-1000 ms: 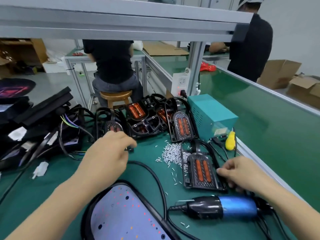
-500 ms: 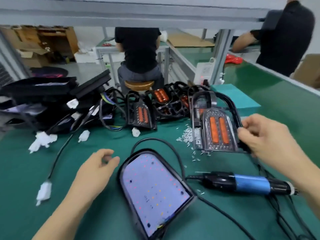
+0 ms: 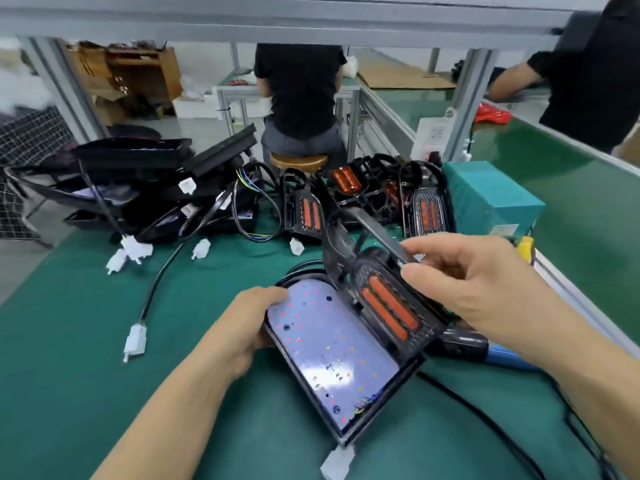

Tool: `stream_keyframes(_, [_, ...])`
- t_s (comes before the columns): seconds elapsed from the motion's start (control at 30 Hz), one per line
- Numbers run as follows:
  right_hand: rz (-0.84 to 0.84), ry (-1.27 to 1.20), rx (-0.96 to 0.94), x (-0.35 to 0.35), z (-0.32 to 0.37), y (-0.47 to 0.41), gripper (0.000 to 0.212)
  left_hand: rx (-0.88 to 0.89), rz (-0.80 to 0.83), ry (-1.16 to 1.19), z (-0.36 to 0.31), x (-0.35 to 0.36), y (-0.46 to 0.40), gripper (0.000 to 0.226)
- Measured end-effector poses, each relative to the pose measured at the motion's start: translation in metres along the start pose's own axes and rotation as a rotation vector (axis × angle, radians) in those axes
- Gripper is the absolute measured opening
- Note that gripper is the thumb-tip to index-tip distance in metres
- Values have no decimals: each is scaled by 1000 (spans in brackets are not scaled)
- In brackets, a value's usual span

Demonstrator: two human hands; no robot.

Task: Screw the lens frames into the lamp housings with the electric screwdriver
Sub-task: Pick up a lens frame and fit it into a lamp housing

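A black lamp housing (image 3: 332, 351) with a pale LED board lies tilted on the green mat in front of me. My left hand (image 3: 254, 317) grips its upper left edge. My right hand (image 3: 464, 282) holds a black lens frame (image 3: 384, 303) with two orange strips, tilted over the housing's right side. The electric screwdriver (image 3: 485, 348), black with a blue body, lies on the mat behind the frame, partly hidden under my right hand.
More lens frames (image 3: 427, 211) and stacked housings (image 3: 145, 188) with cables and white connectors (image 3: 135, 342) crowd the back of the table. A teal power box (image 3: 491, 199) stands at back right. A seated person (image 3: 299, 98) and another person (image 3: 588, 74) work beyond.
My right hand has carried the lens frame left and down over the housing. My left hand has moved from the mat onto the housing's upper edge and taken hold of it.
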State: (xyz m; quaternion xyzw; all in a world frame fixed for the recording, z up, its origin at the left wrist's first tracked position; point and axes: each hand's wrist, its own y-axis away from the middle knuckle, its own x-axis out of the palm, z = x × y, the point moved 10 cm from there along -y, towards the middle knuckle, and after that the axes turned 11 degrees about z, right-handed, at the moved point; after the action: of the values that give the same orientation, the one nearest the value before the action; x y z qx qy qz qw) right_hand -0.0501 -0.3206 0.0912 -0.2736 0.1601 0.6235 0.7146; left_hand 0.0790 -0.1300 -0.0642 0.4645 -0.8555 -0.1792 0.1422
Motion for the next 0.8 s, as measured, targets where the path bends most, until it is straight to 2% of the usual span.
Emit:
stream_keyframes(0.07, [3, -39, -42, 2, 10, 5, 20, -23, 40, 244, 11, 8, 3, 18])
stream_keyframes(0.13, [-19, 3, -97, 4, 23, 13, 20, -23, 37, 372, 17, 12, 6, 19])
stream_keyframes(0.2, [-41, 233, -181, 16, 43, 24, 16, -21, 56, 451, 20, 16, 7, 22])
stream_keyframes(0.3, [-25, 604, -294, 68, 64, 42, 21, 9, 139, 549, 16, 27, 11, 35])
stream_keyframes(0.43, [-26, 840, -249, 116, 46, 49, 34, 21, 282, 606, 15, 39, 15, 53])
stream_keyframes(0.57, [-67, 889, -144, 122, 37, 44, 59, 34, 313, 640, 18, 42, 16, 55])
stream_keyframes(0.8, [-15, 888, -92, 133, 38, 39, 54, 20, 300, 688, 20, 42, 20, 53])
